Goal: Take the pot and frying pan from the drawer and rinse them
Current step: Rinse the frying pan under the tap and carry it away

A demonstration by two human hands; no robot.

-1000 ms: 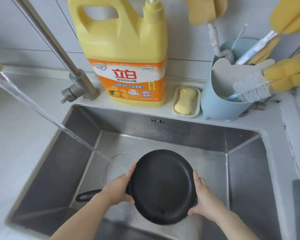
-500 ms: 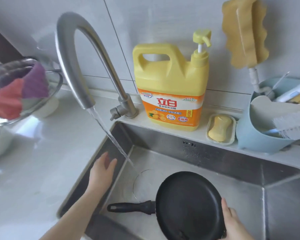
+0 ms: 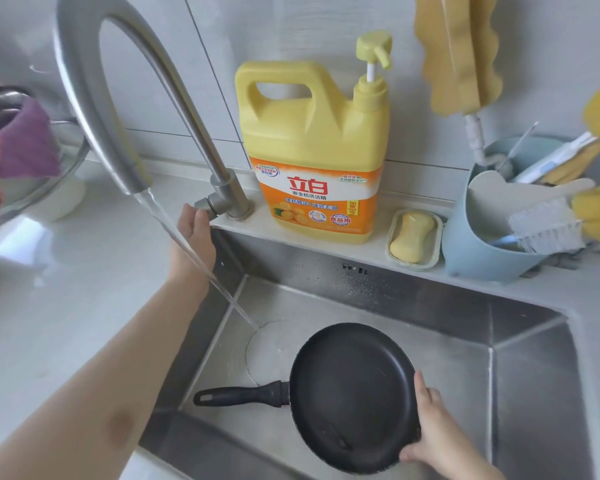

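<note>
Rinsing step, likely ending: left hand (image 3: 195, 227) at ten o'clock, fingers loose against the faucet lever (image 3: 204, 204), gripping nothing. Right hand (image 3: 433, 432) clasping the frying pan (image 3: 352, 393) rim, at five o'clock in the sink (image 3: 413, 296). Next: probably shutting off the water (image 3: 201, 261). Detergent jug (image 3: 314, 150) near the lever, not blocking.

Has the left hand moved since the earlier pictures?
Yes. The left hand left the black frying pan and went up to the steel faucet's base, touching its knob.
</note>
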